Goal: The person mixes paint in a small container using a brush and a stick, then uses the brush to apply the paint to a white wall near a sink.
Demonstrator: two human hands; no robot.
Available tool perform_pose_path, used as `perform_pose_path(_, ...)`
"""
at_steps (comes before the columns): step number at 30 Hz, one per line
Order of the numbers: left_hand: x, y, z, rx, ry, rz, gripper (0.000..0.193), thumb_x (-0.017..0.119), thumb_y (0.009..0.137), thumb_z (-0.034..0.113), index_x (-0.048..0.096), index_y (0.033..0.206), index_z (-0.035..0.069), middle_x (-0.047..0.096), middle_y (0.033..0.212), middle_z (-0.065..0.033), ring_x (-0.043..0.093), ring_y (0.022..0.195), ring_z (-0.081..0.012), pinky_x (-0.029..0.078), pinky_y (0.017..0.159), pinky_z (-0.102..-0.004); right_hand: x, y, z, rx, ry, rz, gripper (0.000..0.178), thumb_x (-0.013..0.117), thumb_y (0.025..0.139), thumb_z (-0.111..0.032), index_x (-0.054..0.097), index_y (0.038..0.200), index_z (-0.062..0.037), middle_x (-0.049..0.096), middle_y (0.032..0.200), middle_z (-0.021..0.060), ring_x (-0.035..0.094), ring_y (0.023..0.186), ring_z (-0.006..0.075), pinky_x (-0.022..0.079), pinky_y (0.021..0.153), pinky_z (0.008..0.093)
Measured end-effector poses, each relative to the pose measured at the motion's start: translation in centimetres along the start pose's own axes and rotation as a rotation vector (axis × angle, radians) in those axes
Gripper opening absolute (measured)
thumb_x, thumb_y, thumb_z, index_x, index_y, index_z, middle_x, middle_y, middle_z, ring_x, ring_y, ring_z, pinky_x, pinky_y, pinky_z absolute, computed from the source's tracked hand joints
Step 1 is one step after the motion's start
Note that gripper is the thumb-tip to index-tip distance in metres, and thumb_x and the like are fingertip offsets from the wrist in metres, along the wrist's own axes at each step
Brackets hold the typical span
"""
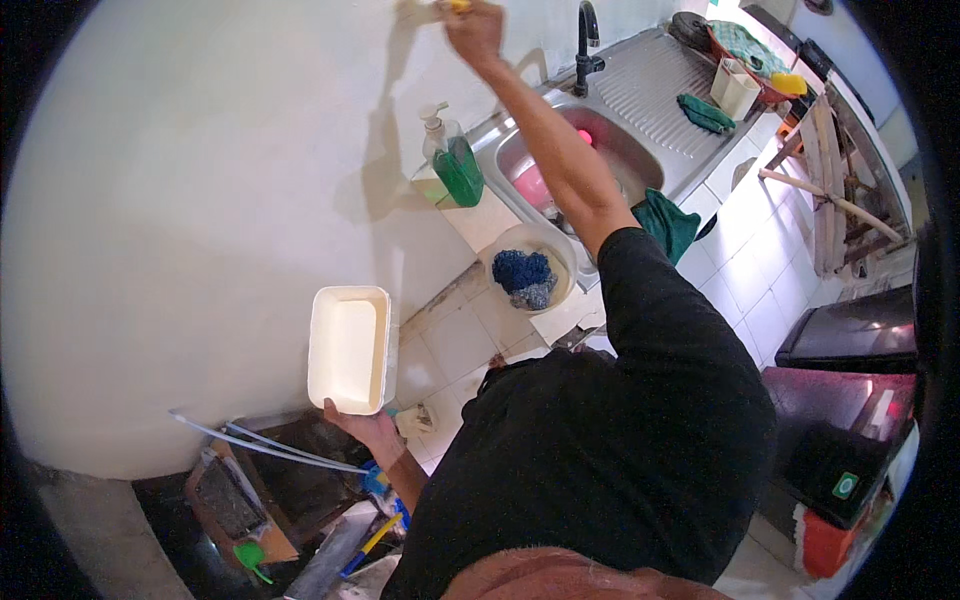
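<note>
My left hand [368, 428] grips the near end of a cream rectangular plastic tub [317, 345], holding it up beside the white wall. The tub's open top faces up, and its inside is pale, with no clear sign of separate contents. My right arm stretches far up and forward over the sink's left side. At the top edge of the view, my right hand [475, 32] is closed round a small yellow object [458, 5] against the wall. Fingers and the picture's edge hide most of that object, so its kind does not show.
A steel sink [640, 160] with a black faucet [587, 50] lies ahead. Left of it stand a green soap pump bottle [458, 170] and a bowl [565, 265] holding blue and grey scrubbers. Green cloths [665, 225] lie around the sink. Tools and hoses [290, 455] clutter the lower left.
</note>
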State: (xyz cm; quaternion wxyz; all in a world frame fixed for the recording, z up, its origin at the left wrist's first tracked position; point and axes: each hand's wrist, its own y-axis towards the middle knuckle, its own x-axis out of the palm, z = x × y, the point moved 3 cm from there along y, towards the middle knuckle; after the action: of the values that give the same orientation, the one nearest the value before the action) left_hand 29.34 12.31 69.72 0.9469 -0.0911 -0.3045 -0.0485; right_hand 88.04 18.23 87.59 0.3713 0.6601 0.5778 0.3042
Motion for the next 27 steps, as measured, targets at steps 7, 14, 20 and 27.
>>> perform_pose_path(7, 0.6, -0.4, 0.0, -0.082, 0.022, 0.124, 0.063, 0.037, 0.091, 0.049, 0.037, 0.139, 0.007, 0.046, 0.137, -0.0125, 0.045, 0.125, -0.0296, 0.038, 0.102, -0.0465, -8.9, -3.1, -13.8, -0.221, 0.431, -0.329, 0.02, 0.073, 0.079, -0.021, 0.071, 0.092, -0.006, 0.069, 0.079, 0.0102, 0.064, 0.066, 0.0187, 0.049, 0.056, 0.0308)
perform_pose_path(14, 2.1, 1.9, -1.5, -0.016, -0.015, 0.029, 0.056, 0.044, 0.092, 0.042, 0.043, 0.131, 0.002, 0.058, 0.122, -0.0107, 0.057, 0.111, -0.0217, 0.045, 0.095, -0.0351, -14.5, -15.8, -23.3, -0.849, 0.458, -0.772, 0.027, 0.068, 0.077, -0.012, 0.067, 0.104, -0.0085, 0.066, 0.11, 0.0093, 0.066, 0.096, 0.023, 0.053, 0.083, 0.0356)
perform_pose_path(20, 1.7, 2.1, -2.4, -0.081, 0.026, 0.002, 0.062, 0.044, 0.09, 0.045, 0.04, 0.134, 0.002, 0.053, 0.129, -0.0126, 0.053, 0.118, -0.0256, 0.041, 0.101, -0.0391, -15.8, -22.0, -24.4, -0.924, 0.539, -0.971, 0.033, 0.06, 0.081, -0.012, 0.062, 0.113, -0.005, 0.061, 0.121, 0.0122, 0.059, 0.112, 0.0264, 0.046, 0.097, 0.0403)
perform_pose_path(27, 2.0, 2.5, -4.0, -0.148, 0.074, 0.011, 0.061, 0.04, 0.091, 0.046, 0.043, 0.132, 0.002, 0.056, 0.126, -0.0139, 0.056, 0.114, -0.0252, 0.042, 0.099, -0.038, -16.0, -25.4, -22.6, -0.854, 0.513, -1.123, 0.035, 0.059, 0.082, -0.015, 0.059, 0.116, -0.0043, 0.057, 0.125, 0.0129, 0.053, 0.119, 0.0289, 0.039, 0.104, 0.0426)
